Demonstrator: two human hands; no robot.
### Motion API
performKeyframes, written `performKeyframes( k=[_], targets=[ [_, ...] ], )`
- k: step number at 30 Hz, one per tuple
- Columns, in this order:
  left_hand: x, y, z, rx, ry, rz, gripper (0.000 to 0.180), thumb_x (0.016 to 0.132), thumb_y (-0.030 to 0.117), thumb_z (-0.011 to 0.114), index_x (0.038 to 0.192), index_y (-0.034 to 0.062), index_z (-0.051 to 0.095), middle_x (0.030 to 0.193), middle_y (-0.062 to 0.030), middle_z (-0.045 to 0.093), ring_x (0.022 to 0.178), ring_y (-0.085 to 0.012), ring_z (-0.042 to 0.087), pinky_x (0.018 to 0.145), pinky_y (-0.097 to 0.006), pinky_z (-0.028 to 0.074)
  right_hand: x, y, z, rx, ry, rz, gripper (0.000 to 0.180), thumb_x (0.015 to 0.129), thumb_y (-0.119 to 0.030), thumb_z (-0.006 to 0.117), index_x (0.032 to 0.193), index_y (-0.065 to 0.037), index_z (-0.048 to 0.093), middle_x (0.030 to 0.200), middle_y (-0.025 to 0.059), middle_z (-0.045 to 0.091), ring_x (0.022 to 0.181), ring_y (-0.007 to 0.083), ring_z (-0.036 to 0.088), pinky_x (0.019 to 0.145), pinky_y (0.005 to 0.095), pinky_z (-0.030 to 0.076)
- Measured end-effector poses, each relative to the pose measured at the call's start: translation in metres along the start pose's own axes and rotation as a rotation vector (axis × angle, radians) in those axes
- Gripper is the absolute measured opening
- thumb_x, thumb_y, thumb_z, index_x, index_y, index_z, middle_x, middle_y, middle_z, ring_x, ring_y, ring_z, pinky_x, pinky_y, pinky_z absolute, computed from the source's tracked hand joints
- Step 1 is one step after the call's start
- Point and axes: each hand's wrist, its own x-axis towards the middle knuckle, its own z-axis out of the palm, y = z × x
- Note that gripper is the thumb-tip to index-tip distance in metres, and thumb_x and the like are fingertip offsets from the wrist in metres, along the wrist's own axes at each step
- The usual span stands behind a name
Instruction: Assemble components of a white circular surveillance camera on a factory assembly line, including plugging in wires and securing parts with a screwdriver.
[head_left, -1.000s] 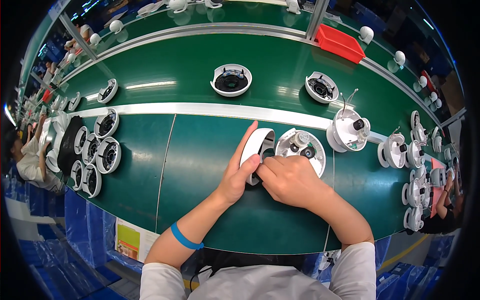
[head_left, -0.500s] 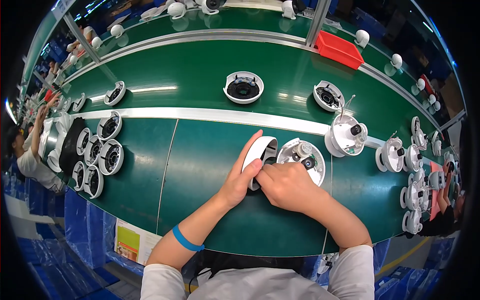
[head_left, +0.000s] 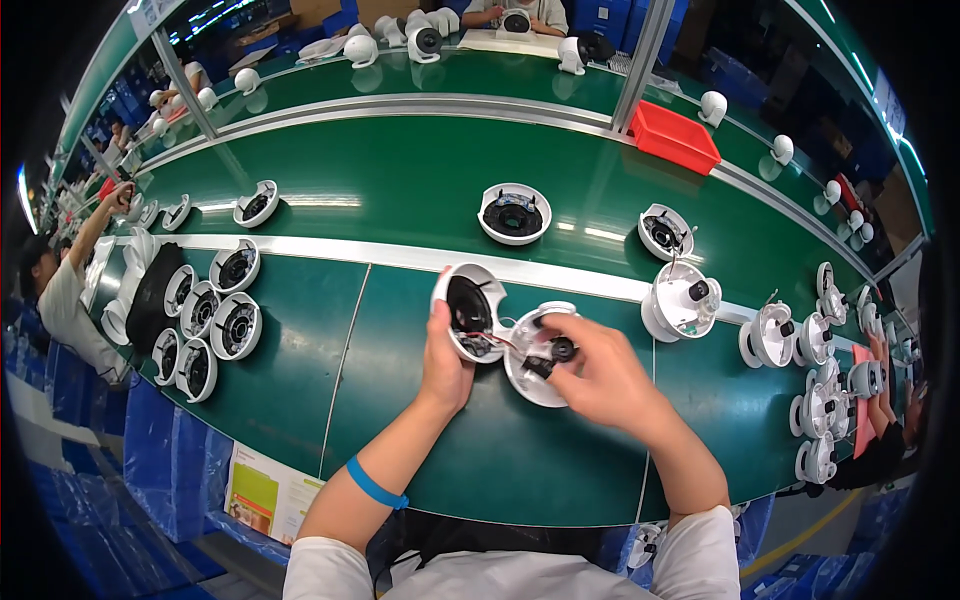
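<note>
My left hand (head_left: 445, 360) grips a white round camera housing (head_left: 440, 287) by its outer side, its black inside turned to the right. Beside it, my right hand (head_left: 610, 375) has thumb and fingers around a white camera body (head_left: 532, 388) with a black lens module (head_left: 563, 349). A thin reddish cable (head_left: 488, 337) runs between the two parts, which are close together over the green bench. My right fingertips are partly hidden among the parts inside the body.
At the left lie several white housings (head_left: 237, 325). Several camera bodies (head_left: 682, 302) stand at the right. Another open housing (head_left: 515, 214) sits on the green belt (head_left: 400, 170) beyond the metal strip, with a red tray (head_left: 675, 137) farther back. Co-workers sit at left, right and far side.
My left hand has turned the housing so its inside shows, moving slightly left. My right hand has left the housing and taken hold of the camera body, which has shifted left. The view has tilted upward.
</note>
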Motion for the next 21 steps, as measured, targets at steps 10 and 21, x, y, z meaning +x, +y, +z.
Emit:
performKeyframes(
  k=[10, 21],
  targets=[
    [0.027, 0.006, -0.029, 0.116, 0.435, 0.337, 0.056, 0.112, 0.038, 0.047, 0.154, 0.0022, 0.037, 0.151, -0.0173, 0.048, 0.139, -0.0268, 0.049, 0.116, -0.037, 0.038, 0.134, -0.007, 0.047, 0.568, -0.060, 0.093, 0.025, 0.092, -0.001, 0.060, 0.116, 0.005, 0.063, 0.099, 0.0127, 0.073, 0.087, 0.0211, 0.078, 0.073, 0.0319, 0.063],
    [0.023, -0.010, -0.003, 0.988, -0.043, 0.123, 0.024, 0.101, 0.028, 0.066, 0.106, 0.0053, 0.074, 0.094, -0.0038, 0.077, 0.081, -0.0122, 0.068, 0.076, -0.029, 0.053, 0.202, 0.055, 0.041, 0.623, 0.287, -0.089, 0.058, 0.094, -0.001, 0.057, 0.149, 0.007, 0.040, 0.097, 0.0183, 0.076, 0.091, 0.0220, 0.076, 0.079, 0.0317, 0.059]
  ],
)
